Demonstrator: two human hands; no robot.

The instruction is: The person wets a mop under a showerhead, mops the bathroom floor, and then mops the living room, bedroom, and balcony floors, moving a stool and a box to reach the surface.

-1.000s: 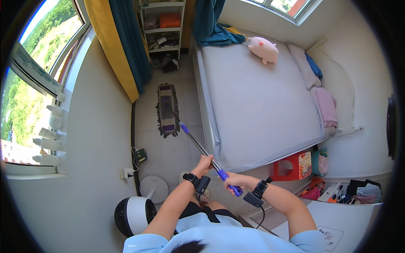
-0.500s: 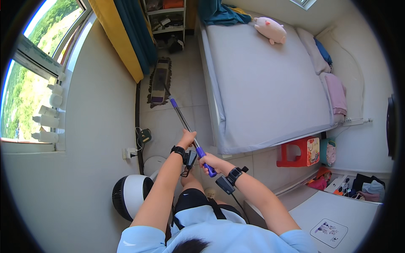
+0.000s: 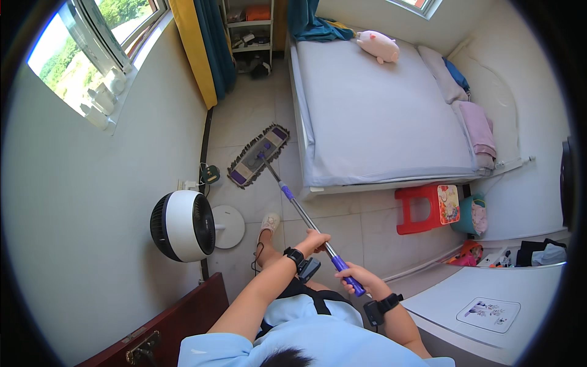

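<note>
A flat mop (image 3: 249,161) with a grey and purple fringed head rests on the tiled floor, turned diagonally between the wall and the bed's near-left corner. Its silver pole runs back toward me and ends in a purple grip. My left hand (image 3: 315,241) is closed round the metal pole just ahead of that grip. Lower down, my right hand (image 3: 359,279) wraps the purple grip near its end. Both wrists carry black straps with small dark devices. My foot in a light slipper (image 3: 270,222) stands left of the pole.
The bed (image 3: 379,116) fills the far middle, a pink plush pig (image 3: 378,47) on it. A white fan (image 3: 186,225) stands left by the wall, near a dark red door (image 3: 177,324). Right are a red stool (image 3: 426,209), a teal bin (image 3: 469,214) and a white tabletop (image 3: 489,306). Shelves (image 3: 249,30) stand behind.
The mop head has come back toward me and swung from lengthwise to diagonal, nearer the bed. Both hands have shifted right and lower with the pole. My view has moved back, bringing the door in.
</note>
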